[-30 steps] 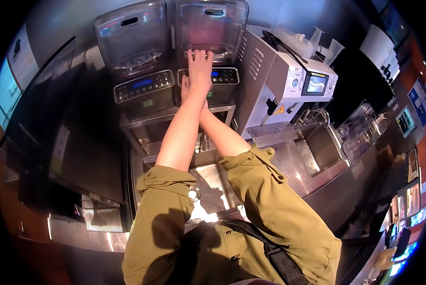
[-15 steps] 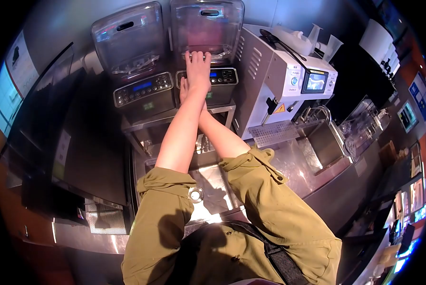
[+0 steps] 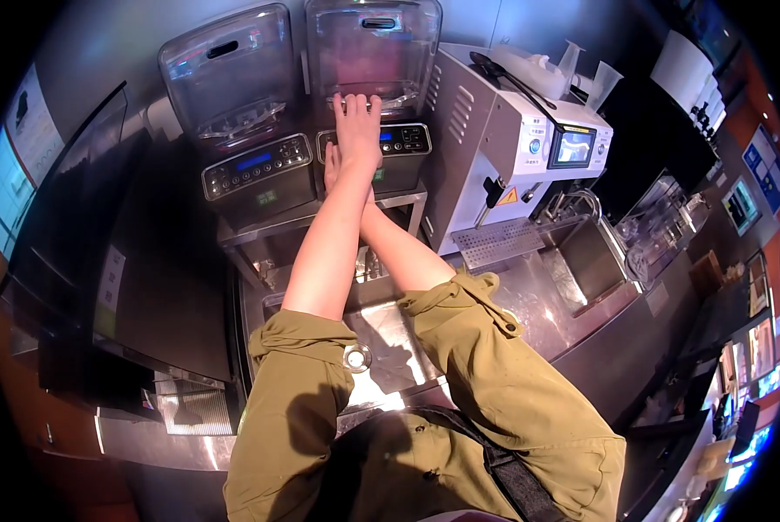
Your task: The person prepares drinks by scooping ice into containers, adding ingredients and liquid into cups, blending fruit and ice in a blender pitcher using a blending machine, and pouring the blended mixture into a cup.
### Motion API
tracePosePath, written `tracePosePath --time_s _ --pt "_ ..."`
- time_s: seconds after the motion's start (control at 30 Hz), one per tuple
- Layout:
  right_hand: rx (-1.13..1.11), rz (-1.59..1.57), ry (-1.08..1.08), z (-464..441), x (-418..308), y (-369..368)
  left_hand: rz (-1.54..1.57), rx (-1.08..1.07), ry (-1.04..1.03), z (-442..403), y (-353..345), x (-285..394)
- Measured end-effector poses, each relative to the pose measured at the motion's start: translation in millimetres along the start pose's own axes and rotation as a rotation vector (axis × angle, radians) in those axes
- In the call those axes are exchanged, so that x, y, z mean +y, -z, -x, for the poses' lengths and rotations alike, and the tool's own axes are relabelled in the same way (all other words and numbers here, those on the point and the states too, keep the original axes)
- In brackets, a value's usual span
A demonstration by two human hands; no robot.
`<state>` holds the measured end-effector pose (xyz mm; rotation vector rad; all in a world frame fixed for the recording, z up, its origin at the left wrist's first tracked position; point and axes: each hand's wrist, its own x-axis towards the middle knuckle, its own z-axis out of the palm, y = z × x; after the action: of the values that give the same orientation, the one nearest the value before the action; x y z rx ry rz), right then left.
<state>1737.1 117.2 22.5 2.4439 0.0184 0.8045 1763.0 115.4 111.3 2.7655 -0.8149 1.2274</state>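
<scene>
A blender with a clear sound cover stands in front of me, with red-pink colour showing inside the cover. My left hand reaches over its control panel. The fingers are stretched out, their tips at the lower edge of the cover. Lower and partly behind the left wrist is my right hand, crossed under the left arm. Its visible fingers point upward against the blender's front, and the rest is hidden. Neither hand shows anything held.
A second covered blender stands to the left on the same metal stand. On the right are a white machine with a screen, a perforated drip tray and a small sink. A steel basin lies below my arms.
The view has shifted slightly, so the blenders and machine sit a little further left. Both hands keep the same pose at the blender.
</scene>
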Motion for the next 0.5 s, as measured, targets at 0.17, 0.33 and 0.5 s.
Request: tracePosePath --time_s 0.17,0.33,0.5 --pt "0.010 -0.005 0.008 0.4 2.4 4.9 0.005 -0.032 0.007 0.6 4.3 0.8" --pt "0.018 -0.038 -0.005 2.6 4.2 9.8 -0.002 -0.071 0.005 1.2 9.3 1.1" --pt "0.019 -0.045 -0.005 1.9 2.2 5.7 -0.001 -0.077 0.011 0.6 10.4 1.4"
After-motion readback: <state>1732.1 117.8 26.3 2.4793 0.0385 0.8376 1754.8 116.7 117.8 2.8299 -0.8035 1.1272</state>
